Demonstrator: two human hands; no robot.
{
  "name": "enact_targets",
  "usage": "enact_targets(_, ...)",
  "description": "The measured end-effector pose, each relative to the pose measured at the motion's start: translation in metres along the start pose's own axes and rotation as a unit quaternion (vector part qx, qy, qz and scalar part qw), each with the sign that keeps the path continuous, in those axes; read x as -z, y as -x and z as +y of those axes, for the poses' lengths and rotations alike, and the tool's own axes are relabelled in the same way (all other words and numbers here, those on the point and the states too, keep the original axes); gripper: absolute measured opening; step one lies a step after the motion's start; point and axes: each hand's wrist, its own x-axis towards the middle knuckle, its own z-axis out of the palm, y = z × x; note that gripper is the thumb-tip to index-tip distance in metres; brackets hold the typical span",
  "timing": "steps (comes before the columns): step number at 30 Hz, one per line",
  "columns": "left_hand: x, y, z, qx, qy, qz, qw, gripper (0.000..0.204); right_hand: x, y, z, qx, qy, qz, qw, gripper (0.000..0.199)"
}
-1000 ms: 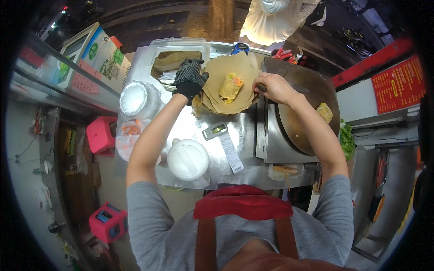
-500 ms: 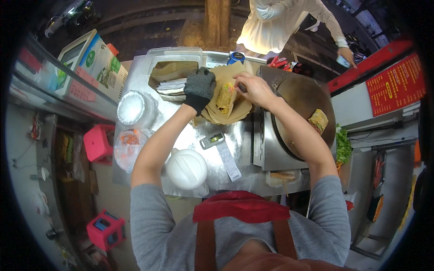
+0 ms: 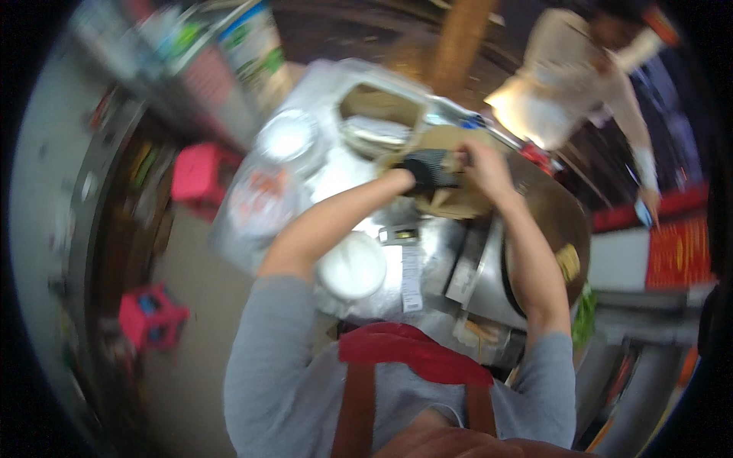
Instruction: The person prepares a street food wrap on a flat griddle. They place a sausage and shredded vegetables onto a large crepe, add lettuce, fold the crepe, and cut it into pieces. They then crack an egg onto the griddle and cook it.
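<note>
Squinting at the head view, I've got the paper (image 3: 458, 204) on the table (image 3: 439, 248) right under both hands, brown edges showing above and below them. The left hand (image 3: 437, 168), dark glove on, comes across from the left and lies over the paper's middle; the right hand (image 3: 486, 172) is toward its right side, the two nearly meeting, so honestly neither's nearer. Right thumb and forefinger look close together, but I can't tell if they're clamped on anything. Left fingers? Can't tell either, the glove's a smear. Anything under it is hidden, so no long axis from me, just a pale fold poking out below. Only food I can half make out is the yellowish roll (image 3: 567, 262) on the griddle (image 3: 550, 195), just right of the right forearm, too blurry for details. The person (image 3: 553, 95) across the table is partly lost at the upper edge.
</note>
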Motion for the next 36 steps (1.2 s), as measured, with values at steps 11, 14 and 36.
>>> enact_targets(11, 0.106, 0.126, 0.020, 0.005, -0.289, 0.272, 0.918, 0.019, 0.104, 0.099, -0.078, 0.102, -0.146, 0.269, 0.946, 0.014)
enact_targets(14, 0.149, 0.161, -0.020, -0.001, -0.280, 0.330, 0.901, 0.024, 0.122, 0.148, -0.051, 0.047, -0.206, 0.318, 0.924, 0.021)
enact_targets(36, 0.058, 0.002, 0.028, -0.061, -0.288, 0.261, 0.920, 0.056, 0.067, 0.489, 0.073, -0.468, -0.457, 0.635, 0.410, 0.032)
